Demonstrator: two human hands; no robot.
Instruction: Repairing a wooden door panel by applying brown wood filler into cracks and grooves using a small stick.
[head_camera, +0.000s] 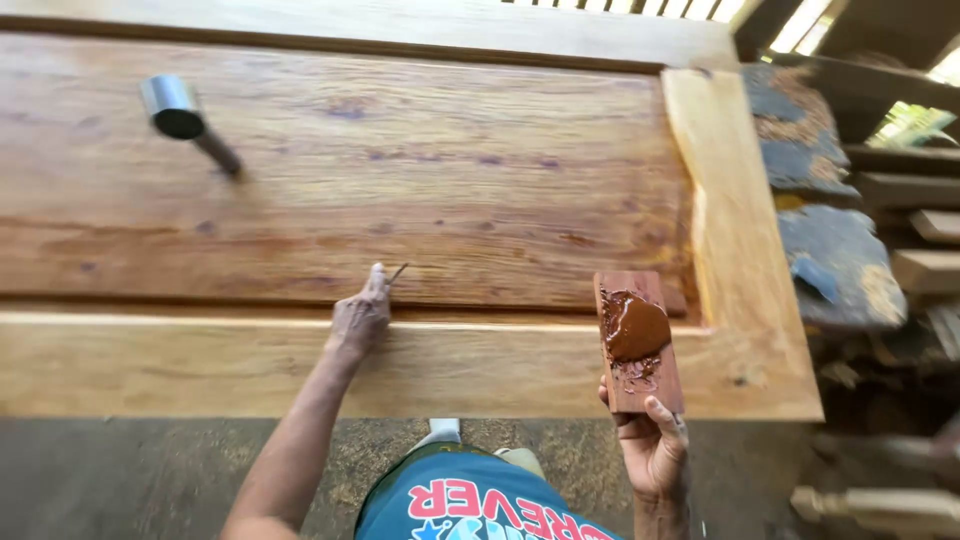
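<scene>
My left hand (360, 318) pinches a thin stick-like tool (397, 272) and presses its tip against the reddish-brown wooden panel (420, 170) near its lower edge. My right hand (652, 450) holds a small reddish wooden block (660, 385) upright from below, at the panel's lower right corner. A lump of dark brown putty (636, 328) sits smeared on the block's upper face. The panel lies flat inside a paler wooden frame (730, 230).
A hammer with a shiny metal head (172, 106) lies on the panel at the upper left. To the right of the frame stand rough blue-stained boards (830, 250) and stacked timber (925, 225). A pale turned wooden piece (880, 505) lies at the lower right. The sawdust-covered floor (120, 470) is below.
</scene>
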